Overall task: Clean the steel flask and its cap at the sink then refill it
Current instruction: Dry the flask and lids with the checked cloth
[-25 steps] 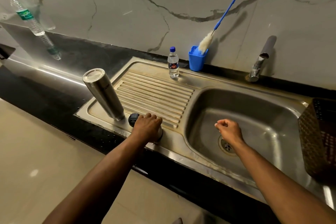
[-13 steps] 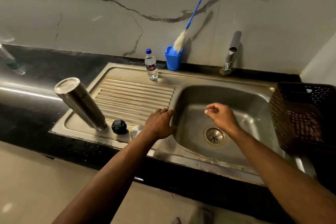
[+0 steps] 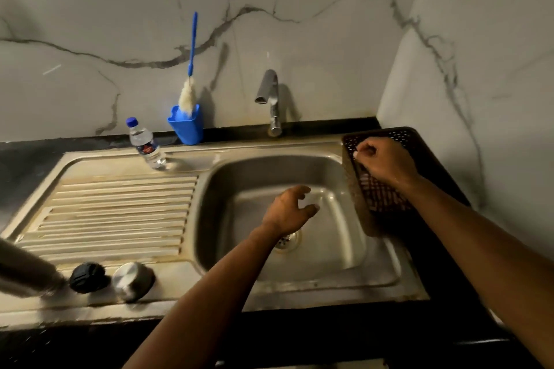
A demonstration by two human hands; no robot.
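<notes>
The steel flask (image 3: 25,271) stands at the far left edge of the drainboard, blurred and partly cut off. Beside it lie its black inner cap (image 3: 87,276) and its steel outer cap (image 3: 130,278), apart from both hands. My left hand (image 3: 289,210) hovers over the sink basin (image 3: 335,252) above the drain, fingers loosely curled and holding nothing. My right hand (image 3: 386,162) is over the left rim of a brown basket (image 3: 386,201), fingers curled, with nothing visible in them. The tap (image 3: 269,99) is not running.
A small plastic water bottle (image 3: 147,145) stands at the back of the drainboard (image 3: 114,207). Next to it a blue cup (image 3: 186,126) holds a blue-handled bottle brush (image 3: 192,48). Marble walls close in behind and on the right.
My left hand left the caps on the drainboard and moved right over the basin. My right hand went from above the drain up and right to the basket. The view swung right.
</notes>
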